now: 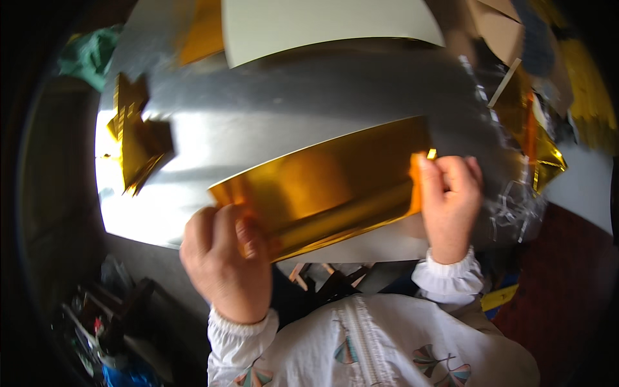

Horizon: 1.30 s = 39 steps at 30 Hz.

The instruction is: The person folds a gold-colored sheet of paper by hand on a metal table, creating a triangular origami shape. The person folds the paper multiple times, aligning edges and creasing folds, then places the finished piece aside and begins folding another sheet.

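Observation:
Between my hands a shiny gold foil sheet (322, 180) is stretched at a slant over the near part of a metal table. Its near long edge curls or folds over. At the sheet's left end, my left hand (225, 258) is closed, the thumb and fingers pinching the foil. My right hand (451, 200) pinches the right end between thumb and bent fingers, where a small flap of foil stands up. Folded gold foil pieces (138, 138) stand in a bunch on the table's left side, apart from both hands.
The metal table (258, 97) has a white sheet (329, 26) at its far side, beside an orange-gold sheet (203, 35). Crumpled gold foil (545, 158) and clear plastic wrap (516, 209) lie at the right edge. Green plastic (90, 57) is at far left.

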Available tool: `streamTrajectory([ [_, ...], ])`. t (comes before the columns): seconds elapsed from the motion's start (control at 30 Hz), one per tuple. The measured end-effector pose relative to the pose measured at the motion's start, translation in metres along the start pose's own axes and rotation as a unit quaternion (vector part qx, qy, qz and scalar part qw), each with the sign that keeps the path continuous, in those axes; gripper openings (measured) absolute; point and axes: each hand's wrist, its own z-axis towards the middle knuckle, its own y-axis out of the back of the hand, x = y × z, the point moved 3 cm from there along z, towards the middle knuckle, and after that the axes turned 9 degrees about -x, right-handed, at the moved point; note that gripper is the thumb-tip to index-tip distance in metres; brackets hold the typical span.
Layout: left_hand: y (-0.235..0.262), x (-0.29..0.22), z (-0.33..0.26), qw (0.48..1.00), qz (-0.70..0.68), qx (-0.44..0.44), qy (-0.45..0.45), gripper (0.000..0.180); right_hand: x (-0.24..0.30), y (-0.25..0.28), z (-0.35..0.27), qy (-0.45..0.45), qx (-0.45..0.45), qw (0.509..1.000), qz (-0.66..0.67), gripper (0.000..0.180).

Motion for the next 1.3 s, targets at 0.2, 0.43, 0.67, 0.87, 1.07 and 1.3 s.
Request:
streamTrajectory([
  [0.2,-0.004,-0.001,0.0,0.994,-0.038,0.086,-0.053,0.048,0.0,-0.001,-0.001,-0.012,-0.005,1.0,-0.005,0.026],
  [0.43,-0.006,-0.005,-0.007,0.996,-0.013,0.045,-0.076,0.048,-0.004,-0.002,-0.004,-0.048,0.012,0.998,0.03,0.022],
  [0.67,-0.007,-0.004,-0.022,0.997,-0.026,0.032,-0.067,0.048,-0.004,-0.001,-0.003,-0.074,0.026,0.997,0.023,0.022],
  [0.87,-0.005,-0.012,-0.03,0.998,0.001,0.022,-0.061,0.047,0.0,0.0,-0.003,-0.079,0.026,0.996,0.012,0.021],
  [1.07,-0.005,-0.016,-0.032,0.997,0.027,0.054,-0.048,0.051,-0.001,-0.001,-0.004,-0.082,0.02,0.996,0.019,0.021],
  [1.3,-0.007,-0.015,-0.03,0.996,0.04,0.041,-0.061,0.04,-0.002,-0.002,-0.004,-0.078,0.026,0.997,0.011,0.021],
])
